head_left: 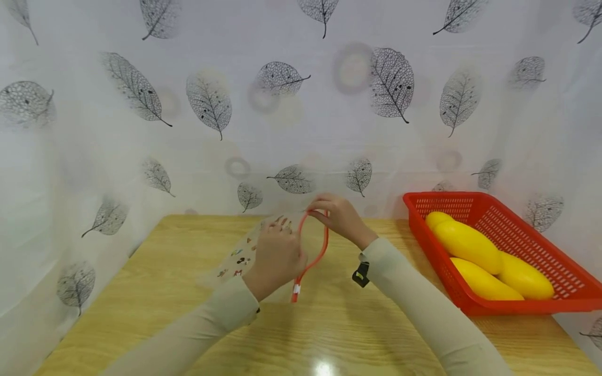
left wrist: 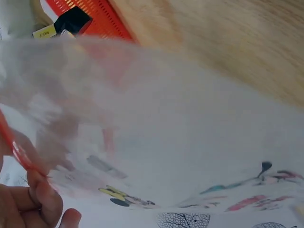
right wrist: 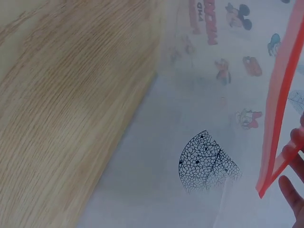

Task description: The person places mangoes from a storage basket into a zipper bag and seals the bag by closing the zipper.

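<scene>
A translucent zip bag [head_left: 241,257] with cartoon prints is held over the wooden tabletop [head_left: 141,292], its red-edged mouth parted. The left hand [head_left: 277,254] grips it, partly hiding it; the right hand [head_left: 344,218] pinches the edge. Yellow mangoes [head_left: 467,245] lie in a red basket [head_left: 541,307].

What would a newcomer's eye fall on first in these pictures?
The red basket of yellow fruit stands out first, at the right of the table. Next is the clear bag near the middle, its red rim held by the left hand and right hand.
</scene>
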Available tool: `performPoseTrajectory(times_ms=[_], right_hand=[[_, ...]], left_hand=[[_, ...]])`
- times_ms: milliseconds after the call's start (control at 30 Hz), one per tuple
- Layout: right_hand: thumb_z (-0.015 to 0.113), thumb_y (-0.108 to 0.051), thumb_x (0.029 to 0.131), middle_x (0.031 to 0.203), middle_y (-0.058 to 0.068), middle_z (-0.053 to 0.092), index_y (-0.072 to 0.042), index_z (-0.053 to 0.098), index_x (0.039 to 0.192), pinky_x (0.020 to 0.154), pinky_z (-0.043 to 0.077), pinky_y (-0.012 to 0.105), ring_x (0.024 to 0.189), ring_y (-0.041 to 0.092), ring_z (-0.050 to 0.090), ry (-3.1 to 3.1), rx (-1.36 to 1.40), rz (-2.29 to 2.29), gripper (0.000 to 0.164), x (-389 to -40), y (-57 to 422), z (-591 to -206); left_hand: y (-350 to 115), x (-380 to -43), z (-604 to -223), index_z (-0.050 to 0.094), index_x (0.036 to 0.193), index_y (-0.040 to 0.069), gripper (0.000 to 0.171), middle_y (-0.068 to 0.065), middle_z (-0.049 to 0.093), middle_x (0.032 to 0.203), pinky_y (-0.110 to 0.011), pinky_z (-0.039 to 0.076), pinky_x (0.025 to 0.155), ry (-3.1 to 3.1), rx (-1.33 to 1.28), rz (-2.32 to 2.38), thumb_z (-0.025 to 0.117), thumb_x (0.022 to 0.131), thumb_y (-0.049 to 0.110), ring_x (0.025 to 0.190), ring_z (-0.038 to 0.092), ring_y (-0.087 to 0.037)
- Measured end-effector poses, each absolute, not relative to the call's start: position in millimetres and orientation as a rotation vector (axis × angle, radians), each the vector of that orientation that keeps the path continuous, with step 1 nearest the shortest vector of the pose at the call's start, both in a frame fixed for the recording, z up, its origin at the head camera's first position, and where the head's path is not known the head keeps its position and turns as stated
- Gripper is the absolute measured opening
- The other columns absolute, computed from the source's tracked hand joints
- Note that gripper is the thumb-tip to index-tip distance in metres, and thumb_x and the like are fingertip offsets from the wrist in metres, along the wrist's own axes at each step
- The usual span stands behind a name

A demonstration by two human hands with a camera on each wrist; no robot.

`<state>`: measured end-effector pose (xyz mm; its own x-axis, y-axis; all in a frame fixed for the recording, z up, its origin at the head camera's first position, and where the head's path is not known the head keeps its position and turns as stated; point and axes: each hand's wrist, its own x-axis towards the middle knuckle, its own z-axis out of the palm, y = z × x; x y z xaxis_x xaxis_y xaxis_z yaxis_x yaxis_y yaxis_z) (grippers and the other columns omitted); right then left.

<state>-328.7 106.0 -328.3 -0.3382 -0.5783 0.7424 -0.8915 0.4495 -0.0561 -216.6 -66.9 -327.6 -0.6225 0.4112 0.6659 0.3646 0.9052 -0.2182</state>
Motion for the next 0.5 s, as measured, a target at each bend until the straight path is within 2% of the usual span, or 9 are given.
performPoseTrajectory(times_ms=[100, 233, 367, 500], right_hand=[[0.073, -0.012, 0.078, 0.096, 0.008, 0.069, -0.006, 0.071, 0.096, 0.077, 0.054, 0.033, 0.088, 0.021, 0.065, -2.048, 1.186, 0.607, 0.019, -328.2, 109.3, -330.4], [0.075, -0.011, 0.076, 0.104, 0.01, 0.067, -0.006, 0.068, 0.104, 0.088, 0.05, 0.039, 0.099, 0.024, 0.061, -2.0, 1.167, 0.645, 0.029, -316.9, 120.6, -337.8], [0.068, -0.017, 0.083, 0.101, 0.007, 0.067, -0.007, 0.068, 0.1, 0.087, 0.05, 0.039, 0.097, 0.022, 0.062, -1.952, 1.332, 0.658, 0.02, -294.3, 130.2, -346.8], [0.06, -0.025, 0.087, 0.098, 0.005, 0.067, -0.008, 0.068, 0.097, 0.083, 0.051, 0.04, 0.093, 0.02, 0.063, -1.897, 1.491, 0.59, 0.021, -274.8, 133.9, -353.4]], left_hand=[[-65.2, -218.6, -327.9, 0.038, 0.045, 0.016, 0.033, 0.001, 0.05, 0.047, -0.039, 0.045, 0.069, -2.268, -0.49, 0.027, 0.062, 0.067, 0.023, 0.053, 0.055, -0.021], [-64.5, -221.0, -327.4, 0.043, 0.047, 0.015, 0.029, 0.001, 0.052, 0.048, -0.039, 0.047, 0.071, -2.263, -0.434, -0.032, 0.061, 0.068, 0.021, 0.053, 0.056, -0.02], [-67.1, -220.9, -324.5, 0.044, 0.049, 0.015, 0.028, 0.002, 0.051, 0.048, -0.039, 0.048, 0.074, -2.278, -0.408, -0.074, 0.062, 0.07, 0.019, 0.051, 0.054, -0.019], [-66.0, -219.5, -323.7, 0.045, 0.049, 0.016, 0.027, 0.003, 0.05, 0.048, -0.039, 0.047, 0.077, -2.288, -0.408, -0.116, 0.062, 0.071, 0.018, 0.051, 0.052, -0.019]])
